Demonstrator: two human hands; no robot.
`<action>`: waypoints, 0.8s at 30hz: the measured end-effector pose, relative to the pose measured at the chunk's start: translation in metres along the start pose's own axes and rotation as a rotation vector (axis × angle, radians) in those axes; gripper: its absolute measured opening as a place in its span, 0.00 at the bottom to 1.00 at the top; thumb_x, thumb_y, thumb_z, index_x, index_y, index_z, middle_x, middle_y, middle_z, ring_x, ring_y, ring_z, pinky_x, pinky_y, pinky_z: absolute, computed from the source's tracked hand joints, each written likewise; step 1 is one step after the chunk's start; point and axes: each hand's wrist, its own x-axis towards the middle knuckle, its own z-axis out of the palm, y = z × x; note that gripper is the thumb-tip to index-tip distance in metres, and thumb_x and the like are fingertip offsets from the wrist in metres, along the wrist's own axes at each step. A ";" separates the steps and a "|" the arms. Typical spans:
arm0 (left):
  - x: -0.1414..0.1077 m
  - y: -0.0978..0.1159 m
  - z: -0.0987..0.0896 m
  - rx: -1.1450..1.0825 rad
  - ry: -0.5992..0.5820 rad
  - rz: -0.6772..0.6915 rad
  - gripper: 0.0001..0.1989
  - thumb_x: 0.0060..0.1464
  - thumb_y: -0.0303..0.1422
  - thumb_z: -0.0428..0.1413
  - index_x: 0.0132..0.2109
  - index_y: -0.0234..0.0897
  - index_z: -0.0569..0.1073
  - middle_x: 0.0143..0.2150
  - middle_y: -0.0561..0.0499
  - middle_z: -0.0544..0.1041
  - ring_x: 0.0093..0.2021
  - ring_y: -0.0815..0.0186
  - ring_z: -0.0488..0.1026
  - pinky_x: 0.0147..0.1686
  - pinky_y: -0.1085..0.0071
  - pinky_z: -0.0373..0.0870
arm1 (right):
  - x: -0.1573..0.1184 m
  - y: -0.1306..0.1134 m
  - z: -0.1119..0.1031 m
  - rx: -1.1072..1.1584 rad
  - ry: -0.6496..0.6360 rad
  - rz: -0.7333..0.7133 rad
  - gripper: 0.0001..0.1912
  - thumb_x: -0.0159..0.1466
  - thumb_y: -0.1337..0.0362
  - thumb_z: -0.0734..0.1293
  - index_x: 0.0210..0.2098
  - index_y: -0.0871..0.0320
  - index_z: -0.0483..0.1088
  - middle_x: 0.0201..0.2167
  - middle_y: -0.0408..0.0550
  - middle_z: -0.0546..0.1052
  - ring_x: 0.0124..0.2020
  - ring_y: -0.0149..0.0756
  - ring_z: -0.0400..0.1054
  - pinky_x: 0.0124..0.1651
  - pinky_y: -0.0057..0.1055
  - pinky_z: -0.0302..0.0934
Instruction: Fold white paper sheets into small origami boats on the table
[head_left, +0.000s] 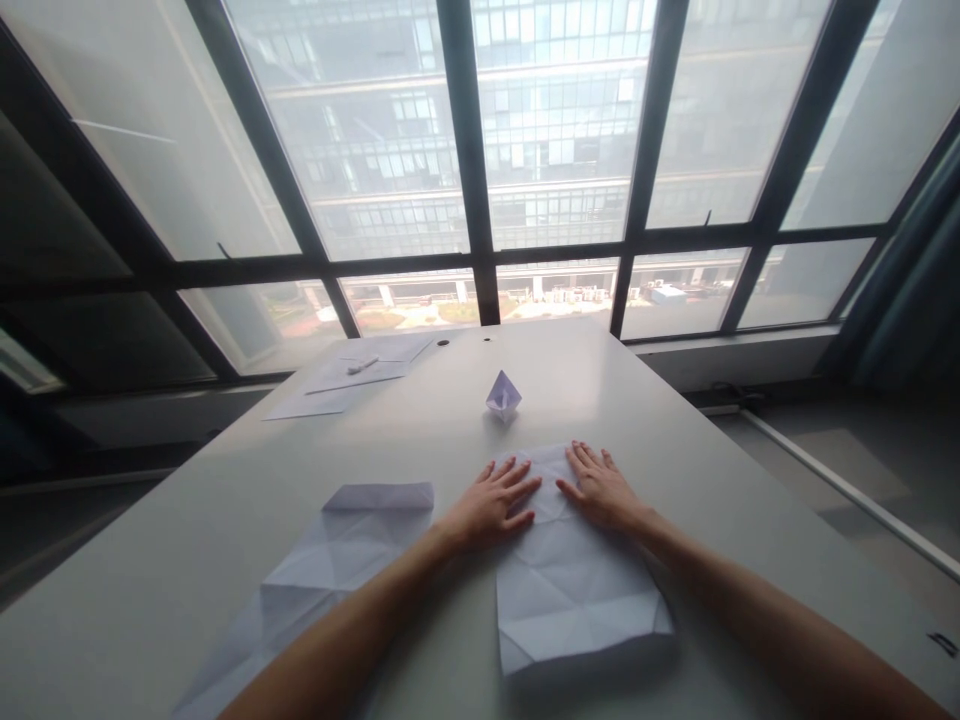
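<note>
A creased sheet of white paper lies on the table before me, its near edge lifted slightly. My left hand rests flat on its far left part, fingers spread. Across from it, my right hand presses on the far right part, also with fingers apart. Between the two hands a strip of the paper shows. Just beyond its far edge stands a small folded paper piece with a pointed top. Another creased sheet lies to the left, partly covered by my left forearm.
The white table reaches toward tall windows. At its far left lie several flat papers with a small white object on top. A cable hole sits near the far edge. A curtain hangs at right.
</note>
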 end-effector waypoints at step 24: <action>0.000 -0.002 0.008 -0.005 0.062 -0.064 0.32 0.64 0.46 0.53 0.70 0.43 0.59 0.73 0.43 0.55 0.72 0.47 0.51 0.68 0.45 0.47 | -0.007 -0.007 -0.007 0.042 -0.036 -0.281 0.32 0.72 0.49 0.56 0.71 0.55 0.52 0.72 0.56 0.49 0.73 0.47 0.42 0.71 0.50 0.37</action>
